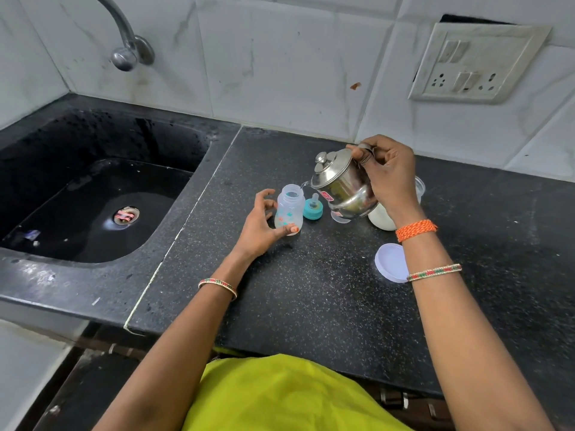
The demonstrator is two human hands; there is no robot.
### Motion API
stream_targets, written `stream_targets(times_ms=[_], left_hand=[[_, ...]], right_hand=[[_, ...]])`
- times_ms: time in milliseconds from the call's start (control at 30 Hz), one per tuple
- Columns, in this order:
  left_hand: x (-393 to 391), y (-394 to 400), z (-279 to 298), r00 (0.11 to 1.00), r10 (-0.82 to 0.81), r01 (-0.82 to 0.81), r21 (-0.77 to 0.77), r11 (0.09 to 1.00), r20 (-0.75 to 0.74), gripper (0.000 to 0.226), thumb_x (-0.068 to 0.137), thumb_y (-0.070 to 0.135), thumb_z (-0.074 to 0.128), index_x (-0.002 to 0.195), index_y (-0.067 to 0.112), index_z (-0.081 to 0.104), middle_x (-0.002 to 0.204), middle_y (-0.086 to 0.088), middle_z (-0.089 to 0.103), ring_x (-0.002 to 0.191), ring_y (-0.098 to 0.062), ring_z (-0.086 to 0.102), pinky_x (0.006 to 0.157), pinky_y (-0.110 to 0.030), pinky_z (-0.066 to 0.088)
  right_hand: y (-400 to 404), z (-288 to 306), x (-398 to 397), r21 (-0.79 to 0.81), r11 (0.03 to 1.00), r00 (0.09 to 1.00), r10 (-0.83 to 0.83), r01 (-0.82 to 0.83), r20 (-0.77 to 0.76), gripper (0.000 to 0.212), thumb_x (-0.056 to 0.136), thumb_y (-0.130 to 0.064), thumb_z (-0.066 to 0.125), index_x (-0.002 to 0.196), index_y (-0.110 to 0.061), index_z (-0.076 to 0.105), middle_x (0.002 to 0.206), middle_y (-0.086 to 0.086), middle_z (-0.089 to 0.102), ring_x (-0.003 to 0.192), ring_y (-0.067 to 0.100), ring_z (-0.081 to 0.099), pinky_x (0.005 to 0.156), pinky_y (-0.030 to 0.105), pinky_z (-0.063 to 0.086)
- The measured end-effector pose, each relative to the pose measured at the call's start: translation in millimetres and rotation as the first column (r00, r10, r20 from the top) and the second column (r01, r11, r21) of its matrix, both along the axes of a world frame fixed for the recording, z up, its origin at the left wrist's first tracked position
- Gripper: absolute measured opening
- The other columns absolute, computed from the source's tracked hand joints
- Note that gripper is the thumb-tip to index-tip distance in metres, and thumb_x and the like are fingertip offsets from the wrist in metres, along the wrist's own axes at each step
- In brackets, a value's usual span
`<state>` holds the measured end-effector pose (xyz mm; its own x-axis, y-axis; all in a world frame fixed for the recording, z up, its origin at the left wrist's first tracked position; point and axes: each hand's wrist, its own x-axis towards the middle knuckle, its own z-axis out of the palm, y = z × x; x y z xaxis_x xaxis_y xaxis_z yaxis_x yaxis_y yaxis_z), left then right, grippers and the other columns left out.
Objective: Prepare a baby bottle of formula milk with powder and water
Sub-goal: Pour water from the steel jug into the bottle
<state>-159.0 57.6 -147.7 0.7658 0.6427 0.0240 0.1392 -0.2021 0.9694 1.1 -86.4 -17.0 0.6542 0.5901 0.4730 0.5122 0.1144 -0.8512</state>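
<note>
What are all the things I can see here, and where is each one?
baby bottle: one, clear with coloured dots, open, standing on the counter by the left hand
steel kettle: one, shiny silver, tilted, spout over the bottle mouth
teat ring: one, teal, on the counter right of the bottle
powder jar: one, clear with white powder, open, behind the right wrist
jar lid: one, white, flat on the counter
counter: one, black speckled
sink: one, black, at the left
tap: one, silver, on the wall above the sink
socket plate: one, white, on the wall tiles
left hand: one, thumb on the bottle
right hand: one, holding the kettle
</note>
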Motion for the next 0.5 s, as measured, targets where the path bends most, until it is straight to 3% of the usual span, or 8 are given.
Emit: stream_targets(times_ms=[167,300,500], left_hand=[[-2.1,3.0,-0.8,0.999,-0.05,0.05,0.012,0.999,0.008,0.083,0.077,0.009,0.077,0.14,0.025,0.026,0.132,-0.009,0.052,0.128,-0.022,0.047,0.113,-0.037,0.033],[-3.8,6.5,-1.1,0.994,-0.105,0.106,0.024,0.994,-0.029,0.086,0.083,0.011,0.072,0.148,0.025,0.018,0.142,-0.016,0.046,0.134,-0.025,0.042,0.111,-0.031,0.032],[-4.5,7.2,1.7,0.979,-0.149,0.163,0.096,0.982,-0.14,0.102,0.075,0.015,0.08,0.15,0.031,0.013,0.148,-0.008,0.041,0.137,-0.023,0.037,0.117,-0.04,0.027]], right_hand=[[1.9,3.8,0.2,0.004,1.0,1.0,0.019,-0.019,0.017,0.017,0.085,-0.015,0.07,0.077,-0.029,0.064,0.075,-0.016,0.072,0.091,0.015,0.071,0.081,0.029,0.056],[0.7,5.7,-0.2,0.004,1.0,1.0,0.02,-0.02,0.021,0.019,0.085,-0.014,0.069,0.077,-0.03,0.063,0.074,-0.018,0.072,0.09,0.012,0.071,0.08,0.027,0.056],[-0.9,6.1,0.2,0.01,1.0,1.0,0.015,-0.015,0.028,0.019,0.086,-0.013,0.069,0.076,-0.029,0.063,0.073,-0.02,0.071,0.088,0.011,0.071,0.08,0.026,0.055]])
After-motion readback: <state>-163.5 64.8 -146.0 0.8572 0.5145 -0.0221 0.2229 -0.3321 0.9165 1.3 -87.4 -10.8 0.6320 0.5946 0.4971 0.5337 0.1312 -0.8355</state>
